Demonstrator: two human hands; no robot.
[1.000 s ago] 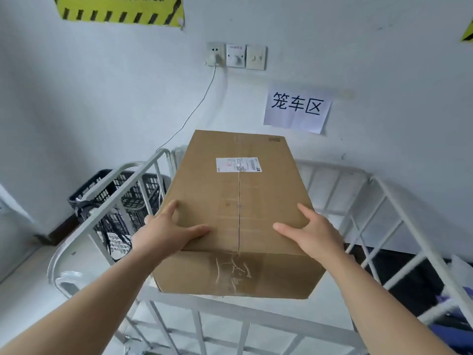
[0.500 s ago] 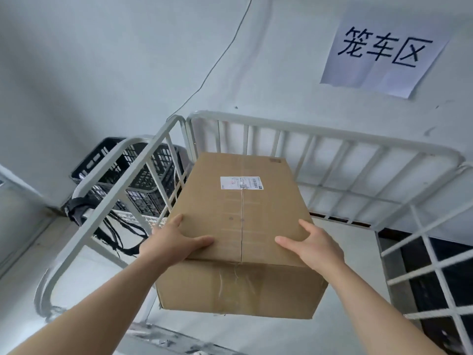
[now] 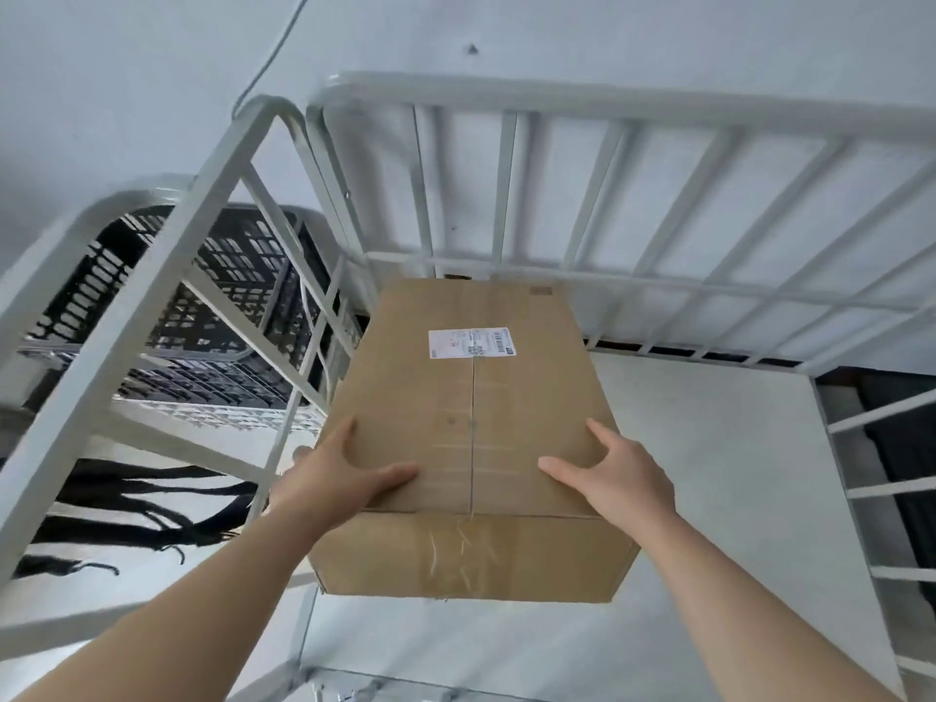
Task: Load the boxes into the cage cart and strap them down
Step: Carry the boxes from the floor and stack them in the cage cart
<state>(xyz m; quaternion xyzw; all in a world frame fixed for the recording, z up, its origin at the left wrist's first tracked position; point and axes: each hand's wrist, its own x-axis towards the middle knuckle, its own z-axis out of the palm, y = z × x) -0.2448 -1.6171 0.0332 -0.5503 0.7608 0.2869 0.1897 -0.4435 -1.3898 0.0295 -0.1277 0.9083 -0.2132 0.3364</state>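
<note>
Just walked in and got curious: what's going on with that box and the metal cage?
A person grips a cardboard box with both hands, the left hand and the right hand on opposite sides of its near end, thumbs on top. The box is inside the white cage cart, toward its back left corner. Whether it rests on the floor yet, I cannot tell. No strap is over it.

Black slatted crate (image 3: 238, 260), thin cable (image 3: 276, 48) running up white wall (image 3: 126, 68)

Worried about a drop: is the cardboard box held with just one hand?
No, the left hand and the right hand both grip the cardboard box at its near top edge.
</note>
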